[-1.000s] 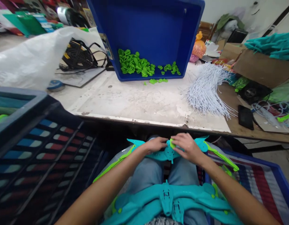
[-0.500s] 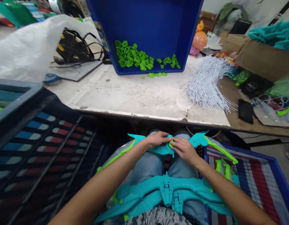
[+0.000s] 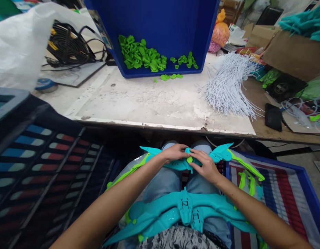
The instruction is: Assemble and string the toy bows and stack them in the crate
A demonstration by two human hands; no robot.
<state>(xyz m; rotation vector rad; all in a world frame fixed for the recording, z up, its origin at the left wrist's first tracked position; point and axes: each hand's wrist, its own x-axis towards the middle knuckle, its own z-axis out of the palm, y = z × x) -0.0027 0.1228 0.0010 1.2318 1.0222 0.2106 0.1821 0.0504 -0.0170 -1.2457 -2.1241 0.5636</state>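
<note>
A turquoise winged plastic toy bow (image 3: 181,165) with long lime-green arms lies across my knees. My left hand (image 3: 176,153) is closed around its middle, left of centre. At the centre sits a small lime-green plastic piece (image 3: 189,159), set against the turquoise body. My right hand (image 3: 203,162) holds the bow from the right, fingers on its raised middle and thumb lower, beside the green piece. Nearer my body, two more turquoise toy bows (image 3: 165,204) rest on my lap, one overlapping the other. My fingers partly hide the centre of the held bow.
A blue bin (image 3: 165,74) tipped towards me holds many small green pieces (image 3: 141,55). White ties (image 3: 227,86) lie in a bundle on the table (image 3: 139,100). A dark crate (image 3: 58,131) stands left; a blue-rimmed crate (image 3: 286,186) with a striped lining stands right. A phone (image 3: 273,117) lies at right.
The fingers and thumb of my right hand have spread a little, showing more of the small green piece. My left hand keeps its hold. The view has shifted slightly.
</note>
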